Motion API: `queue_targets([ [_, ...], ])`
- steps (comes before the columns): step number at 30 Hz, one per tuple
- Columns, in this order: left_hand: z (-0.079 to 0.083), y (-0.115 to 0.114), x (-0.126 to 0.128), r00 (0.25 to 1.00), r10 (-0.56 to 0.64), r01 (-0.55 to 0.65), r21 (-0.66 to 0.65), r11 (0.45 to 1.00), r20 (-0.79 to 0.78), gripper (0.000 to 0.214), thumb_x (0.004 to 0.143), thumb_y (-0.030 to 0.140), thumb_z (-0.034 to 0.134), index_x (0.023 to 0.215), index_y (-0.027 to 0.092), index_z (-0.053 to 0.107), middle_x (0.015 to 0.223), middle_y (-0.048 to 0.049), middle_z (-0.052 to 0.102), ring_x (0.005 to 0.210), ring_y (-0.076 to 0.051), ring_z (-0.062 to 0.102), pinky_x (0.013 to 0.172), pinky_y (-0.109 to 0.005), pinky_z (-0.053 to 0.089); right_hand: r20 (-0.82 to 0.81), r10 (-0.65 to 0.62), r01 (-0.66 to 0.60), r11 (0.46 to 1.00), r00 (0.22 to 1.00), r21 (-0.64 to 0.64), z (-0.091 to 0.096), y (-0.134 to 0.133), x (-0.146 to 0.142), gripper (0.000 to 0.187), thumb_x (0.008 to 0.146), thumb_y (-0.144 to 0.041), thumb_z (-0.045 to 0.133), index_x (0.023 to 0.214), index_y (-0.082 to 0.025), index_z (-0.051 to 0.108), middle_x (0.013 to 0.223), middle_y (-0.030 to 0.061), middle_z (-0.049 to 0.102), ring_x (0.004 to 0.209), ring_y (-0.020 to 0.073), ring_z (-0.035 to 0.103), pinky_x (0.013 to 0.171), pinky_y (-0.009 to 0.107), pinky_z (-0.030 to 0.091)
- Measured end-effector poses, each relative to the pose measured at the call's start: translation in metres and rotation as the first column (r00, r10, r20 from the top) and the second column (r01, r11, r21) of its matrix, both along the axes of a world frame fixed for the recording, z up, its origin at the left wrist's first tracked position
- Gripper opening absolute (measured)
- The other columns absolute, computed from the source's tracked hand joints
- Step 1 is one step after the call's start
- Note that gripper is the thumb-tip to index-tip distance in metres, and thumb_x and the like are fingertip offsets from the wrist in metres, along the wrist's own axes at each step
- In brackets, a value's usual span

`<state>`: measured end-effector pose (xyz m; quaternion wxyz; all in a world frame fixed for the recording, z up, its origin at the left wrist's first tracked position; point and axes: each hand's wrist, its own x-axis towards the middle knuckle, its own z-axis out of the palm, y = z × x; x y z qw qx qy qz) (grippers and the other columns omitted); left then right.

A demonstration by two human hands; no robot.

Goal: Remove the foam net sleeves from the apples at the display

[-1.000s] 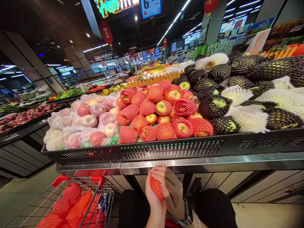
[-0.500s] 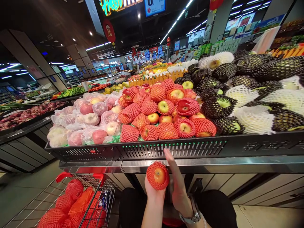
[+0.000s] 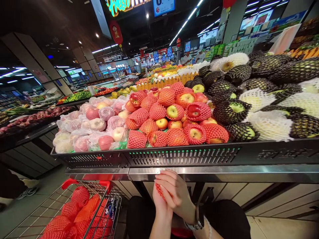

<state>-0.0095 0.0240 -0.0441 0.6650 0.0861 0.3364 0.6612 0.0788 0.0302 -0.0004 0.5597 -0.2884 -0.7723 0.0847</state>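
Observation:
Both my hands are cupped around one apple in an orange foam net (image 3: 159, 191), held low in front of the display stand. My left hand (image 3: 159, 207) supports it from below and behind. My right hand (image 3: 174, 194), with a watch on the wrist, wraps over its front, so only a strip of netting shows. Above them lies a heap of netted red-and-yellow apples (image 3: 174, 122) in a black display tray (image 3: 179, 156).
A red-handled wire shopping cart (image 3: 82, 212) at lower left holds several orange foam nets. Plastic-wrapped pink apples (image 3: 92, 129) lie left of the heap; green fruit in black and white nets (image 3: 254, 99) lies right. A person's shoe (image 3: 27, 192) shows at far left.
Half a second ago my left hand held the apple up with my right hand flat beside it; now the right hand has closed over the apple again. The view shifted slightly right.

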Motion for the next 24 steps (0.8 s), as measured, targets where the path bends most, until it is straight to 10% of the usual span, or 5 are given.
queue_targets([
  [7, 0.036, 0.000, 0.012, 0.976, 0.092, -0.068, -0.123, 0.990, 0.199, 0.030, 0.093, 0.015, 0.043, 0.086, 0.019, 0.073, 0.066, -0.0006, 0.069, 0.063, -0.008, 0.068, 0.070, -0.013, 0.056, -0.117, 0.062, -0.059, 0.998, 0.991, 0.024, -0.004, -0.002, 0.006, 0.042, 0.089, -0.007, 0.049, 0.123, -0.025, 0.064, 0.109, 0.0046, 0.073, 0.108, 0.0229, 0.066, 0.099, 0.051, 0.054],
  [12, 0.056, -0.005, 0.017, 0.989, 0.031, -0.030, -0.013, 0.999, 0.144, 0.047, 0.097, 0.045, 0.040, 0.101, 0.014, 0.074, 0.109, -0.0133, 0.074, 0.102, -0.020, 0.070, 0.094, -0.029, 0.054, -0.379, 0.005, -0.049, 0.993, 0.925, -0.108, 0.002, -0.003, 0.009, 0.029, 0.094, -0.016, 0.048, 0.102, -0.024, 0.075, 0.098, 0.0064, 0.075, 0.099, 0.0252, 0.069, 0.091, 0.046, 0.055],
  [19, 0.054, -0.009, 0.010, 0.992, -0.050, 0.082, 0.286, 0.955, -0.116, 0.063, 0.075, 0.060, 0.071, 0.129, 0.031, 0.061, 0.154, -0.0111, 0.043, 0.147, -0.030, 0.032, 0.115, -0.047, 0.033, -0.886, -0.399, -0.385, 0.799, 0.237, -0.463, -0.025, 0.016, 0.012, 0.025, 0.085, -0.042, 0.065, 0.087, -0.021, 0.078, 0.095, 0.0044, 0.077, 0.087, 0.0219, 0.072, 0.079, 0.034, 0.059],
  [21, 0.050, -0.012, 0.009, 0.943, -0.007, 0.135, 0.363, 0.922, -0.334, 0.072, 0.068, 0.053, 0.081, 0.132, 0.031, 0.057, 0.156, -0.0109, 0.040, 0.149, -0.031, 0.027, 0.119, -0.047, 0.026, -0.887, -0.433, -0.469, 0.758, 0.159, -0.454, -0.033, 0.020, 0.016, 0.023, 0.084, -0.043, 0.066, 0.091, -0.024, 0.078, 0.095, 0.0013, 0.078, 0.085, 0.0202, 0.073, 0.074, 0.033, 0.060],
  [24, 0.051, -0.015, 0.003, 0.704, 0.160, 0.213, 0.421, 0.882, -0.692, 0.092, 0.060, 0.047, 0.089, 0.142, 0.031, 0.049, 0.159, -0.0103, 0.034, 0.150, -0.032, 0.021, 0.123, -0.047, 0.012, -0.916, -0.323, -0.545, 0.736, 0.237, -0.401, -0.042, 0.023, 0.022, 0.022, 0.087, -0.043, 0.065, 0.094, -0.027, 0.077, 0.093, -0.0008, 0.078, 0.082, 0.0202, 0.075, 0.071, 0.036, 0.063],
])
